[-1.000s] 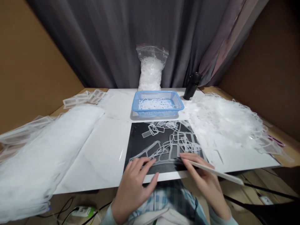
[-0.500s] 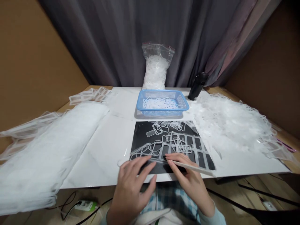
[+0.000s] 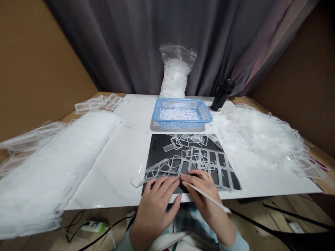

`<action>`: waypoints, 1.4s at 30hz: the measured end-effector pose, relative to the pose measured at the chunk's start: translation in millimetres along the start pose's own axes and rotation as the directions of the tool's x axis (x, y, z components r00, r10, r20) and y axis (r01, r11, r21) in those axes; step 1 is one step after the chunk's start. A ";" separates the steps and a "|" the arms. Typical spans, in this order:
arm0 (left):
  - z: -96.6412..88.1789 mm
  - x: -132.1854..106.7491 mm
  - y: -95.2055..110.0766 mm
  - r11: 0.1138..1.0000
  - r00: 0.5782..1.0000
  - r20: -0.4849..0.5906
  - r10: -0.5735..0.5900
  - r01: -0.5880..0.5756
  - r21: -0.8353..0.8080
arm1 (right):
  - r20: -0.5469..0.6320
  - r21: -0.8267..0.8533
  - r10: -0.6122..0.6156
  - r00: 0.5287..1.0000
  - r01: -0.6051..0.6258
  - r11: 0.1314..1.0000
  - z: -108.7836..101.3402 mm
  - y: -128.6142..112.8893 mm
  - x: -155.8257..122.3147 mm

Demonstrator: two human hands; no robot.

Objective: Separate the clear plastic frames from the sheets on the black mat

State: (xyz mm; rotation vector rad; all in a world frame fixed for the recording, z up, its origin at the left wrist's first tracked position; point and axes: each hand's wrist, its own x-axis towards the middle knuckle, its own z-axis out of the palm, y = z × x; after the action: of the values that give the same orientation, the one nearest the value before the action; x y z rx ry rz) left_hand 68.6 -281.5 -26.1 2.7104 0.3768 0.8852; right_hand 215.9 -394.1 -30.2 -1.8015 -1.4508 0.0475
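Note:
My right hand (image 3: 206, 190) is closed on a thin, pale stick (image 3: 216, 203), its tip between thumb and fingers and its tail sloping down to the right. Beside it, my left hand (image 3: 158, 204) rests with fingers stretched out and thumb apart, fingertips on the near part of a translucent white sheet of joined rectangular frames (image 3: 219, 169). That sheet lies on a black mat (image 3: 156, 144) and runs off its left edge. Several loose thin frames (image 3: 192, 140) are scattered over the mat's far side. The fingers hide part of the sheet's near edge.
Behind the mat stands a blue basket (image 3: 183, 121) with white pieces inside. Farther back are a filled zip bag (image 3: 174, 78) and a black bottle (image 3: 222, 96). Stacked translucent sheets (image 3: 60, 167) lie left; a heap of white pieces (image 3: 261, 137) lies right.
My left hand has moved right, and its fingertips have come down close to my right hand. The right hand has shifted slightly left, and the stick now slopes more steeply.

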 end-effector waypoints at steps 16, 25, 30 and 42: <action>1.7 1.3 2.8 0.995 0.995 0.031 -0.091 0.092 -0.032 | -0.561 -0.174 0.024 0.827 -0.146 0.974 -37.7 27.6 7.9; 3.8 -0.5 2.9 0.994 0.995 -0.001 -0.098 0.098 -0.054 | -0.749 0.022 0.147 0.646 -0.198 0.980 -45.7 23.7 24.0; 2.1 -0.8 3.0 0.996 0.998 0.016 -0.066 0.067 -0.056 | -0.281 0.183 0.235 0.930 -0.188 0.965 -41.0 29.0 14.2; 16.5 17.2 35.8 0.984 0.986 0.090 0.143 -0.132 -0.123 | -0.288 0.315 0.406 0.867 -0.315 0.895 -28.5 35.7 12.0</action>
State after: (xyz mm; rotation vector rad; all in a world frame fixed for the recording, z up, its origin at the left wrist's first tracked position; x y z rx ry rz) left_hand 97.8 -312.1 -18.1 2.6839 0.1148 0.7789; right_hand 262.5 -400.5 -27.0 -1.7366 -0.8015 0.1006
